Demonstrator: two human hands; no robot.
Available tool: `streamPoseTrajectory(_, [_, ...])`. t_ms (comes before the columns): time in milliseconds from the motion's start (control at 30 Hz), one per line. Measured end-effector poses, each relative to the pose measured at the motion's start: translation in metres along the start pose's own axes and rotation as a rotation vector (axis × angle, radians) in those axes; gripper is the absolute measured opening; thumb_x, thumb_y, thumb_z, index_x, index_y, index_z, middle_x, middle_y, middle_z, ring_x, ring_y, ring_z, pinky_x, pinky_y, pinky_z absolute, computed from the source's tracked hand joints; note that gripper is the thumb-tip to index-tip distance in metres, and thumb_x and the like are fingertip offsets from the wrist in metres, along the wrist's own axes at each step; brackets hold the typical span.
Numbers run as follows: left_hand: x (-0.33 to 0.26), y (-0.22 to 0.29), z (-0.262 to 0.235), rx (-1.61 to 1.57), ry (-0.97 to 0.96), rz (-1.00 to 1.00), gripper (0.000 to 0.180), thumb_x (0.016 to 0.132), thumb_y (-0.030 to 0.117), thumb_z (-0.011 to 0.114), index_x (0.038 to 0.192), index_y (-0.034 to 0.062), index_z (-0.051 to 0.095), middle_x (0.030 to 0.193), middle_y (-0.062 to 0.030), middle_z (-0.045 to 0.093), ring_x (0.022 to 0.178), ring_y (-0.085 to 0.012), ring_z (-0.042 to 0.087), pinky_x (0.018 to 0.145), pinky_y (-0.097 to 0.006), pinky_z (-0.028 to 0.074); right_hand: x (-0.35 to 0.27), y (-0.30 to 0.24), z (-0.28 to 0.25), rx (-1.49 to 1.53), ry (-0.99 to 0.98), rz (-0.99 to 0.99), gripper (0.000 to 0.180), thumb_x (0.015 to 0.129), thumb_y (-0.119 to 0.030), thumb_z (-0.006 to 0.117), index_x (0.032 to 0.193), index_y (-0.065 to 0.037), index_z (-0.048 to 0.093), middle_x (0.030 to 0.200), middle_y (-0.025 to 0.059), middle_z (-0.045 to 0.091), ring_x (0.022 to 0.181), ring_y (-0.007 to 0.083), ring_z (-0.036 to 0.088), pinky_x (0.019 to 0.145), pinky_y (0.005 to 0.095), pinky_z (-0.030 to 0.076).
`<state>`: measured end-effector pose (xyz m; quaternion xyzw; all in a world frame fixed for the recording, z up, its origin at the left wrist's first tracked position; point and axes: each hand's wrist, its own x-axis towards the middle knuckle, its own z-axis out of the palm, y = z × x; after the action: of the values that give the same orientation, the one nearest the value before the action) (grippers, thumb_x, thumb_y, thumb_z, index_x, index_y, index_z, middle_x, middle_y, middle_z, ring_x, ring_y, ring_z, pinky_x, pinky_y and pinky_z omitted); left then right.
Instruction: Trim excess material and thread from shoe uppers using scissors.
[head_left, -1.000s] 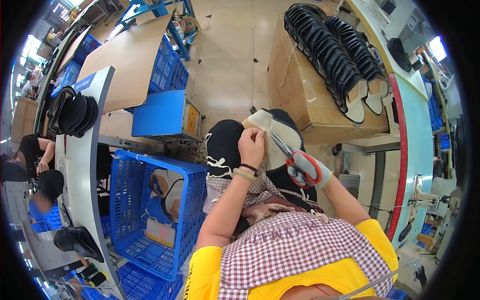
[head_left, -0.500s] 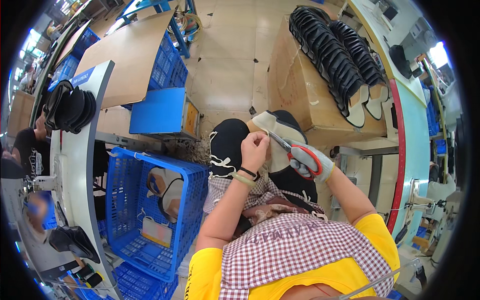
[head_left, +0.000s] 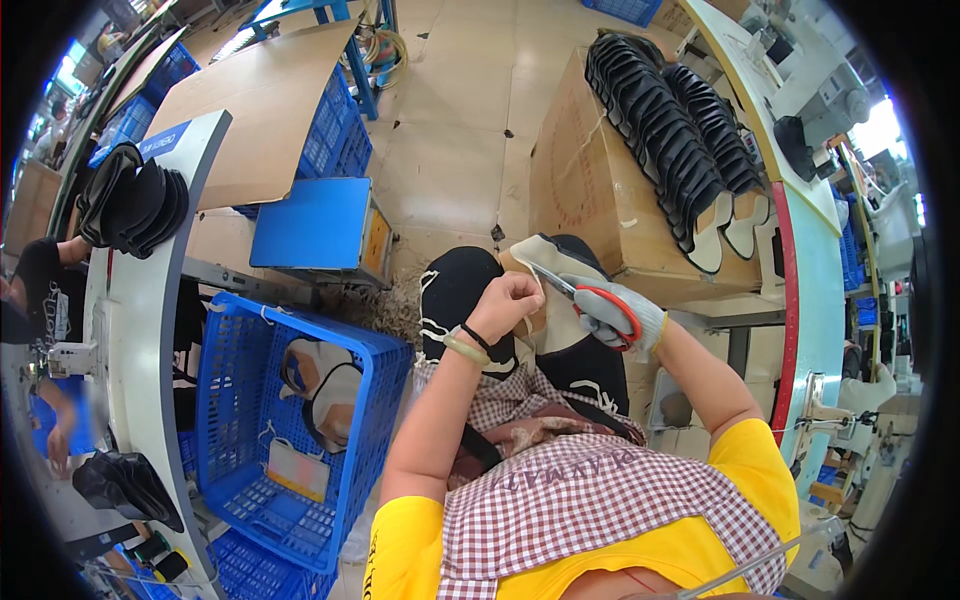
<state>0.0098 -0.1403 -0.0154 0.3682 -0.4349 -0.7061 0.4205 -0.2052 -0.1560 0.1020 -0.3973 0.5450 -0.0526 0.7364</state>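
On my lap lies a beige and black shoe upper (head_left: 545,256), partly hidden by my hands. My bare left hand (head_left: 507,306) is closed in a pinch at its edge, on what looks like a thin pale strip. My right hand (head_left: 612,318), in a light grey glove, grips red-handled scissors (head_left: 633,304). Their blades point up and left, close to my left fingertips and over the upper. Whether the blades touch the strip is too small to tell.
At my left stands a blue plastic crate (head_left: 375,440) holding several shoe pieces. A blue-topped stool (head_left: 310,222) is beyond it. Stacked black uppers (head_left: 655,135) rest on a cardboard box (head_left: 575,190) at far right. Workbenches flank both sides; a person's arm shows at far left.
My left hand has shifted slightly down and left with the pinch kept. The scissors, still in my right hand, have moved slightly left, and the whole view has tilted a little.
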Motion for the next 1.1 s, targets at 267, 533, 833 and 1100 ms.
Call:
streamPoseTrajectory(267, [-0.01, 0.011, -0.006, 0.083, -0.174, -0.014, 0.006, 0.082, 0.004, 0.065, 0.08, 0.0024, 0.061, 0.105, -0.0029, 0.05, 0.089, -0.0112, 0.053, 0.08, -0.024, 0.045, 0.018, -0.003, 0.023, 0.126, 0.054, -0.02, 0.043, 0.093, -0.037, 0.054, 0.131, -0.018, 0.048, 0.068, -0.0019, 0.049, 0.045, 0.0056, 0.041, 0.039, 0.0199, 0.033])
streamPoseTrajectory(533, [-0.01, 0.032, -0.011, -0.443, 0.204, 0.213, 0.005, 0.093, 0.006, 0.051, 0.089, 0.0039, 0.053, 0.11, -0.0113, 0.057, 0.092, -0.0157, 0.058, 0.08, -0.034, 0.053, 0.017, -0.001, 0.038, 0.192, 0.152, -0.082, 0.044, 0.093, -0.04, 0.053, 0.131, -0.018, 0.048, 0.067, -0.0024, 0.048, 0.045, 0.0058, 0.041, 0.039, 0.0208, 0.032])
streamPoseTrajectory(833, [0.037, 0.022, -0.028, 0.797, 0.445, -0.111, 0.03, 0.079, 0.025, 0.071, 0.076, -0.0032, 0.061, 0.073, -0.0126, 0.062, 0.063, -0.0203, 0.06, 0.059, -0.034, 0.047, 0.028, 0.014, 0.034, 0.339, 0.105, -0.068, 0.039, 0.093, -0.04, 0.054, 0.124, -0.018, 0.05, 0.068, -0.0028, 0.049, 0.046, 0.0025, 0.04, 0.038, 0.0169, 0.034])
streamPoseTrajectory(1100, [0.018, 0.053, -0.026, -0.295, 0.079, -0.253, 0.02, 0.095, 0.015, 0.052, 0.1, -0.0041, 0.058, 0.091, -0.0038, 0.058, 0.086, -0.0138, 0.061, 0.083, -0.033, 0.054, 0.022, 0.024, 0.03, 0.462, -0.032, -0.151, 0.034, 0.094, -0.042, 0.052, 0.118, -0.018, 0.05, 0.069, -0.0028, 0.05, 0.043, 0.0035, 0.039, 0.036, 0.017, 0.033])
